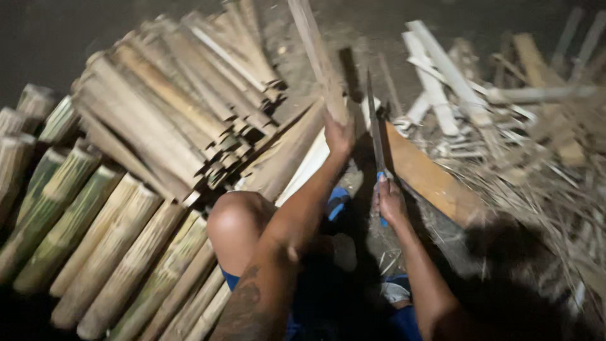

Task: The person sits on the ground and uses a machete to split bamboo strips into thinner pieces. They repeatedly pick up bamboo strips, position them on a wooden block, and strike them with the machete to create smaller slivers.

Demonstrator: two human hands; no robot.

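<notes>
My left hand [339, 136] grips a long split bamboo strip [317, 53] that stands tilted up and away from me. My right hand [391, 201] is closed around the blue handle of a long knife [375, 126], whose dark blade points up just right of the strip. The blade runs close beside the strip; whether it touches it is blurred. My bare knee [237, 221] sits below and left of the hands.
A stack of split bamboo slats [183, 101] lies at the upper left. Whole green and tan bamboo sections [101, 240] lie side by side at the lower left. A wooden plank [429, 180] and a heap of offcuts and shavings [505, 126] fill the right.
</notes>
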